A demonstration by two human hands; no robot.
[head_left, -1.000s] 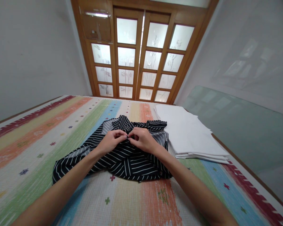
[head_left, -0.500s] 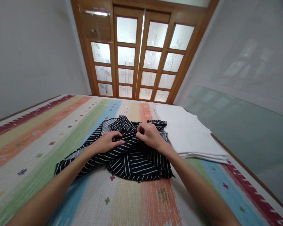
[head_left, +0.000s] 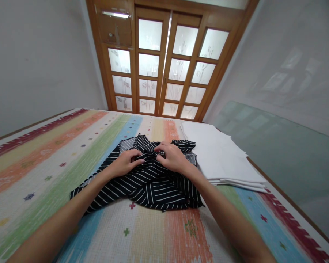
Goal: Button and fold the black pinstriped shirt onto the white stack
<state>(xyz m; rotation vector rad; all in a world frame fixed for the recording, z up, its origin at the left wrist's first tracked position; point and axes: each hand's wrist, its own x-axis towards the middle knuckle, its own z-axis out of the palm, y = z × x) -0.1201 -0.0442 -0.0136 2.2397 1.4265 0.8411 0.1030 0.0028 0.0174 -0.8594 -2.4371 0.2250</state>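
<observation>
Fingers of the left hand (head_left: pixel 124 162) and right hand (head_left: pixel 172 157) touch the striped garment (head_left: pixel 160 193), grip unclear; arranging seems underway, next needing careful pinch.

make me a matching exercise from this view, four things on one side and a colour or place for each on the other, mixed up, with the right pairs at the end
1. garment
2. stack
3. cover
4. doors

a. plain white, right of the hands
b. at the far end, wood with glass panes
c. black with white stripes, under both hands
d. multicoloured, beneath the garment

Pairs: 1-c, 2-a, 3-d, 4-b
</observation>
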